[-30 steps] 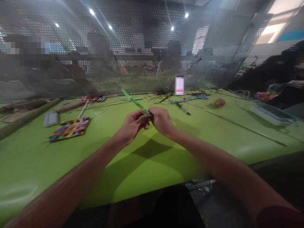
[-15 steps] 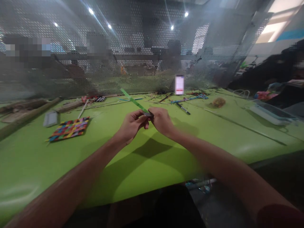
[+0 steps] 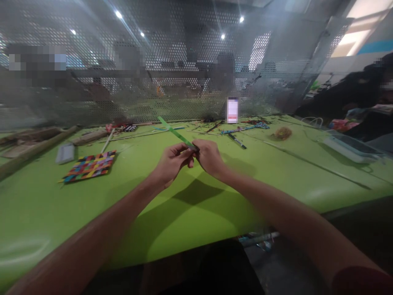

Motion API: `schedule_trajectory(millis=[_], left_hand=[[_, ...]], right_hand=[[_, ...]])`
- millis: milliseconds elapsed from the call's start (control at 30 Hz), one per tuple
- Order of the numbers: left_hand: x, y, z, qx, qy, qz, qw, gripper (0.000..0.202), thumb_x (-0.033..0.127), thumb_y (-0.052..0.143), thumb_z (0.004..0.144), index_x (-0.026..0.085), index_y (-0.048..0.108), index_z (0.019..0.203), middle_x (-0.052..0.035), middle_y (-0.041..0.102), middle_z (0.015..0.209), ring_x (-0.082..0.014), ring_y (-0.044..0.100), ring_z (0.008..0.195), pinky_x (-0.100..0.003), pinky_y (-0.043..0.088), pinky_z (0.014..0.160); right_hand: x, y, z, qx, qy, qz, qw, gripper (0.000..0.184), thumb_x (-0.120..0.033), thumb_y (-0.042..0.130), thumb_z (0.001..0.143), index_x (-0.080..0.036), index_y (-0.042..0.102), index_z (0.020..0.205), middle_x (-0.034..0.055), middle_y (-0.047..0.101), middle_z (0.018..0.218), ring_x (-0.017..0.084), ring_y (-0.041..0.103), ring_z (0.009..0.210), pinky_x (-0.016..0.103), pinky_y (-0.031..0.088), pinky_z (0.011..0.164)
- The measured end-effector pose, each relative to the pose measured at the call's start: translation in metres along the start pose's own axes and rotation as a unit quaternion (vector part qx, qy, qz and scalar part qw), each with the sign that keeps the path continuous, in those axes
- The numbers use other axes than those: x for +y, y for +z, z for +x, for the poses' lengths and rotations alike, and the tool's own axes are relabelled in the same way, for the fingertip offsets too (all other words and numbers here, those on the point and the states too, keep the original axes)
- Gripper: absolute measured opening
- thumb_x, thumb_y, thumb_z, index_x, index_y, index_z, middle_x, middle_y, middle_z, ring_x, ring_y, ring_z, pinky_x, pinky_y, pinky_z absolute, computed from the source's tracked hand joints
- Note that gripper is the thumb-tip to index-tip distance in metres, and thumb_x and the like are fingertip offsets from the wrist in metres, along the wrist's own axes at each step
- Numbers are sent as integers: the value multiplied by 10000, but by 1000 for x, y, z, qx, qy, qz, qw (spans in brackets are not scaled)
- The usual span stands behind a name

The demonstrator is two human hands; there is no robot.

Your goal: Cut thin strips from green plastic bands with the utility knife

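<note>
In the middle of the head view my two hands meet above the green table (image 3: 196, 229). A flat, bright green strip (image 3: 173, 131) rises up and to the left from between them. My left hand (image 3: 174, 163) is closed, its thumb and fingers pinching at the strip's lower end. A small dark grey piece (image 3: 191, 148) shows there; whether it belongs to the strip I cannot tell. Pressed against the same spot, my right hand (image 3: 210, 156) is closed too, its knuckles hiding most of its grip.
At left lie a multicoloured woven mat (image 3: 90, 166), a grey block (image 3: 65, 153) and bamboo lengths (image 3: 58, 141). Further back are a black pen (image 3: 237, 141) and an upright phone (image 3: 232, 110). A fibre bundle (image 3: 282, 133), thin stick (image 3: 319, 164) and clear-sided box (image 3: 350, 147) are at right.
Almost nothing differs. The green strip's tip sits slightly lower and further right, and less of the dark grey piece shows between my hands.
</note>
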State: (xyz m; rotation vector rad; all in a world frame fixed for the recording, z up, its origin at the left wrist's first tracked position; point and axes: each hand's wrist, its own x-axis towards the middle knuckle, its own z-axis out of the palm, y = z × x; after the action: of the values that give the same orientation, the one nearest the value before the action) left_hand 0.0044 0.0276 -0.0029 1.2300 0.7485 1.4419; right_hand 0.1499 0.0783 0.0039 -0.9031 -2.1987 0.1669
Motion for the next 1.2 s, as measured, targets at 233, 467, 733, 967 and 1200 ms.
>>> schedule_trajectory(millis=[233,467,733,967,1200], left_hand=[[1,1,-1,-1,-2,-1,1000,168,263,825,762,123,766,836,-37,686,754,-80,580,564,-214,497,566],[0,1,-1,6,-6,3,1000,160,257,825,754,124,761,816,-36,686,750,-81,580,556,-218,499,563],[-1,0,-1,1,1,12,1000,162,270,817,768,128,761,821,-46,693,756,-93,588,571,-228,507,573],[-3,-1,-2,-3,0,15,1000,143,280,816,781,149,780,824,-38,692,727,-95,591,572,-219,514,570],[-1,-1,-2,-11,-2,17,1000,147,284,825,773,150,786,820,-31,675,686,-92,583,563,-211,515,570]], right_hand=[[0,1,-1,4,2,8,1000,238,-75,481,861,-141,555,644,11,553,638,104,448,608,236,265,600],[0,1,-2,-1,0,25,1000,261,-71,465,870,-149,508,626,8,554,624,100,458,600,231,279,602],[-2,1,-3,6,2,35,999,281,-60,450,872,-154,492,611,2,540,603,101,457,595,231,283,601],[-3,2,-5,-5,10,74,997,281,-27,438,850,-153,501,607,-2,565,594,98,482,593,218,316,614],[-3,3,-6,7,7,74,997,277,-25,469,840,-152,479,594,0,564,586,99,491,600,218,309,613]])
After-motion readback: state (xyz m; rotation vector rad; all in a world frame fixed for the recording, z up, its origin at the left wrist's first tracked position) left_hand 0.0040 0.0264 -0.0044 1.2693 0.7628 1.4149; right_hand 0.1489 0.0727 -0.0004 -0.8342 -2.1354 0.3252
